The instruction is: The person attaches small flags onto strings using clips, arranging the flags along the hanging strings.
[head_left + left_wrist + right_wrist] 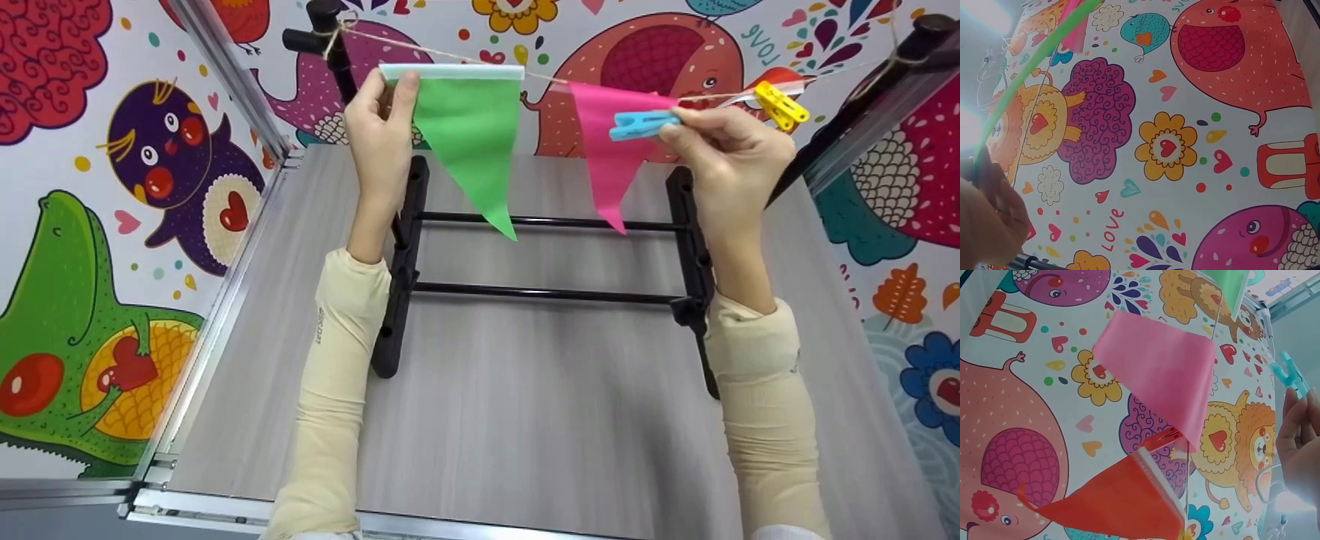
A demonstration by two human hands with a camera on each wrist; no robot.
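My left hand [381, 142] pinches the left end of the white top band of a green pennant [476, 135], whose tip hangs down beside the twine [442, 52]. Between thumb and fingers, my right hand [739, 154] holds a light blue clothespin [641, 125], in front of a pink pennant [611, 142] that hangs from the twine. In the right wrist view, a red clothespin [1162, 439] sits at one end of the pink pennant, near an orange-red pennant [1117, 500]. A yellow clothespin [781, 105] is on the twine behind my right hand.
Black uprights [817, 142] carry the twine at both sides. Their black base has two crossbars [547, 292] over a grey wood-grain tabletop [540, 420]. Aluminium rails [225, 300] edge the table, and walls printed with cartoon animals enclose it.
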